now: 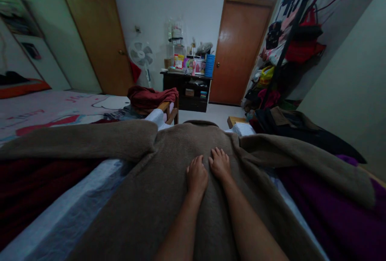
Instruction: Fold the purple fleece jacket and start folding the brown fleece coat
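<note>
A long brown coat [144, 208] lies spread over a surface in front of me, its collar at the far end and its sleeves stretched out to both sides. My left hand [197, 174] rests on the upper middle of the coat, fingers slightly bent and holding nothing. Just right of it, my right hand [220, 163] lies palm down on the same cloth, fingers a little apart and holding nothing. The two hands are close together but do not touch.
Dark red cloth [39, 188] lies at the left and purple cloth [319, 208] at the right. A dark garment [313, 132] is beyond the right sleeve. Farther off are a bed [75, 104], a fan [141, 54], a black cabinet [185, 102] and hanging bags [304, 52].
</note>
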Demonstrator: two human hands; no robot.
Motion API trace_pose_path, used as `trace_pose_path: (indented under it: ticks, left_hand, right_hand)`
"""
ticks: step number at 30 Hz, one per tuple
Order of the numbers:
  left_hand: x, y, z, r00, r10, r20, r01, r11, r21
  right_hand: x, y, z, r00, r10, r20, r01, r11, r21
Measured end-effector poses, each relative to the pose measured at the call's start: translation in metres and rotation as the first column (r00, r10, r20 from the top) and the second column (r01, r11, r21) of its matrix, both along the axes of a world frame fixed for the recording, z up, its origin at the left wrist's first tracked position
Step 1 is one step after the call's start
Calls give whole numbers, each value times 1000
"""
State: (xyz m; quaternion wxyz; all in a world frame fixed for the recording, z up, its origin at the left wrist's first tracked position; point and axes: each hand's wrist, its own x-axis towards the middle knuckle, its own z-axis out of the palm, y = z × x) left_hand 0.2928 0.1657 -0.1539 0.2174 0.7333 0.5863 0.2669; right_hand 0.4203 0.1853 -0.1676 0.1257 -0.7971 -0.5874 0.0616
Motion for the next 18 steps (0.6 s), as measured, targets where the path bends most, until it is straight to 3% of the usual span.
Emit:
trace_pose_path:
  ticks: [14, 18]
  left_hand:
    - [1, -4, -12, 963, -82, -256, 87, 996, 8]
    - [5, 3, -12, 938, -112, -329, 101, 994, -49]
  right_hand:
    - [-2, -1, -5, 1000, 10, 14, -10, 999, 39]
    - [-2, -3, -3, 999, 39, -11, -38, 999, 39]
